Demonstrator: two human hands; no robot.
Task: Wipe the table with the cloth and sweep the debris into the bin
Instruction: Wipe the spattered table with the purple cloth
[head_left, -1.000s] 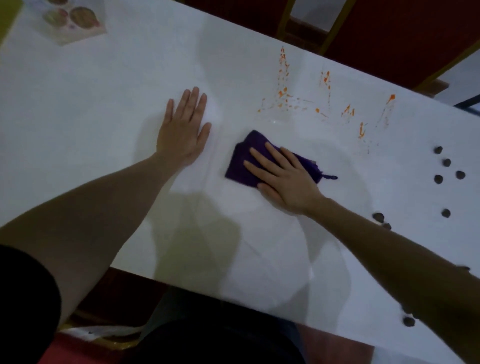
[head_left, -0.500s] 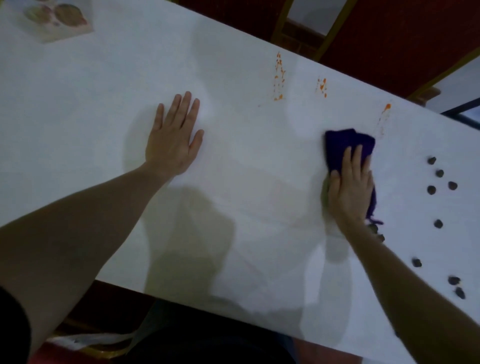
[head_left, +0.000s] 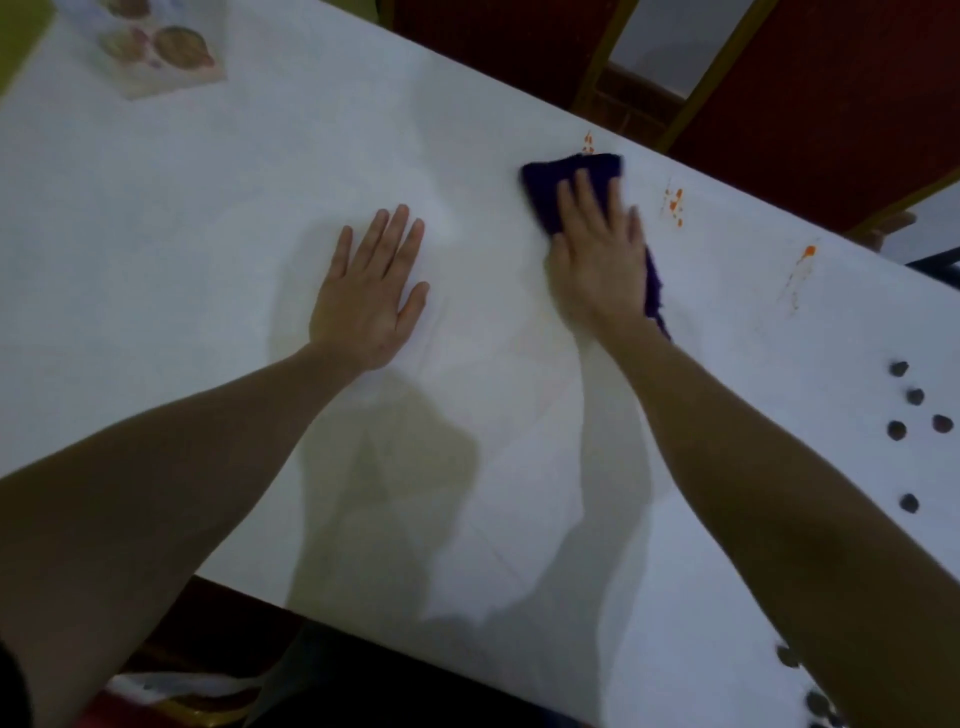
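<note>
A purple cloth lies on the white table near its far edge. My right hand presses flat on the cloth and covers most of it. My left hand rests flat on the bare table, fingers apart, to the left of the cloth. Orange stains mark the table just right of the cloth, with another orange streak farther right. Several small dark bits of debris lie at the right. No bin is in view.
A printed paper with food pictures lies at the table's far left. Red chairs with gold frames stand behind the far edge. More dark debris sits near the front edge under my right arm. A white bag lies below the table.
My right hand has slid the cloth from the right side leftward and toward the far edge. Fewer orange stains show than one second ago. My left hand has stayed flat in place.
</note>
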